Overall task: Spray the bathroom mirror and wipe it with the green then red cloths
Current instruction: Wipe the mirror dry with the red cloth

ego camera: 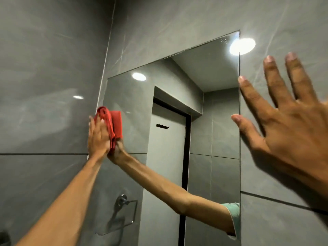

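Note:
The frameless bathroom mirror (pixel 209 103) is set into a grey tiled wall. My left hand (pixel 98 135) presses a red cloth (pixel 106 119) flat against the mirror's left edge, about halfway up; the cloth's reflection shows just beside it. My right hand (pixel 287 125) is spread open, fingers apart, against the tiles just right of the mirror's right edge, holding nothing. No green cloth or spray bottle is in view.
Grey glossy tiles (pixel 44 86) cover the wall on both sides of the mirror. The mirror reflects a door with hooks (pixel 162 126), a towel ring (pixel 124 203) and ceiling lights (pixel 242 46). A dark fitting (pixel 4 238) sits at the bottom left corner.

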{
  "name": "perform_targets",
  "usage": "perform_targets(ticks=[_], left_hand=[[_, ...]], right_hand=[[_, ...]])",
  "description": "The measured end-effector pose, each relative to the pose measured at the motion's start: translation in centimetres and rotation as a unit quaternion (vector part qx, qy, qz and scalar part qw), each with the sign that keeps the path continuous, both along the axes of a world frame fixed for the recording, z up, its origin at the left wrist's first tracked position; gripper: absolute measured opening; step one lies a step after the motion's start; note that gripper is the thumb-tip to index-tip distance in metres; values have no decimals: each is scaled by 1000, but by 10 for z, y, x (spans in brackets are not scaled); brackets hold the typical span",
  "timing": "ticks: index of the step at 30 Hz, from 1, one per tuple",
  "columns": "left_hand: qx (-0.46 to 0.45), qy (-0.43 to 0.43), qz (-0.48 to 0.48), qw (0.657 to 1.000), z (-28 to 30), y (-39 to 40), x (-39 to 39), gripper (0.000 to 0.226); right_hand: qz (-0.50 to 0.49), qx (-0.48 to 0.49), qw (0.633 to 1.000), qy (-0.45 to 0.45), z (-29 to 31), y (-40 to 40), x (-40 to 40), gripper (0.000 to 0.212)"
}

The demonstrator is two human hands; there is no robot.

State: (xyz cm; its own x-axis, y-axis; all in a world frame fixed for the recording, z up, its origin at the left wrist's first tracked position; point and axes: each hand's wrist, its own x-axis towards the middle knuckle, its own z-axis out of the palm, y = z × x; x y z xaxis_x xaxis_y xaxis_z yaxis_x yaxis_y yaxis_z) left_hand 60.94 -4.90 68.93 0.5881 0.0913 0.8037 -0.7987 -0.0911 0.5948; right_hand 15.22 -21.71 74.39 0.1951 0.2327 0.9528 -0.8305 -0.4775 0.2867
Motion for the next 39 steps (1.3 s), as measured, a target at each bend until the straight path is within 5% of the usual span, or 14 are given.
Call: perform_targets(ticks=[7, 14, 19, 24, 27, 33, 39], left_hand=[[-67, 178, -35, 981, -168, -7, -45, 54], [-70, 217, -70, 971, -241, -31, -221, 67], [-57, 131, -105, 984, -177, -48, -300, 64], [-9, -184, -90, 979, -22, -70, -346, 58], [19, -274, -57, 960, 73, -73, -342, 56], [-9, -252, -41, 967, 118, -56, -237, 53], [-58, -40, -41, 997, 1, -22, -106, 66]], right_hand=[[15, 0, 1000, 5, -4, -2, -3, 81], [27, 37, 998, 38, -11, 13, -10, 79], [-49, 28, 994, 90, -18, 33, -46, 79], [-101, 51, 987, 117, -27, 35, -70, 89], [-100, 66, 984, 131, -20, 39, -66, 90], [-87, 49, 989, 111, -20, 33, -57, 90], [-63, 4, 994, 89, -18, 13, -47, 94]])
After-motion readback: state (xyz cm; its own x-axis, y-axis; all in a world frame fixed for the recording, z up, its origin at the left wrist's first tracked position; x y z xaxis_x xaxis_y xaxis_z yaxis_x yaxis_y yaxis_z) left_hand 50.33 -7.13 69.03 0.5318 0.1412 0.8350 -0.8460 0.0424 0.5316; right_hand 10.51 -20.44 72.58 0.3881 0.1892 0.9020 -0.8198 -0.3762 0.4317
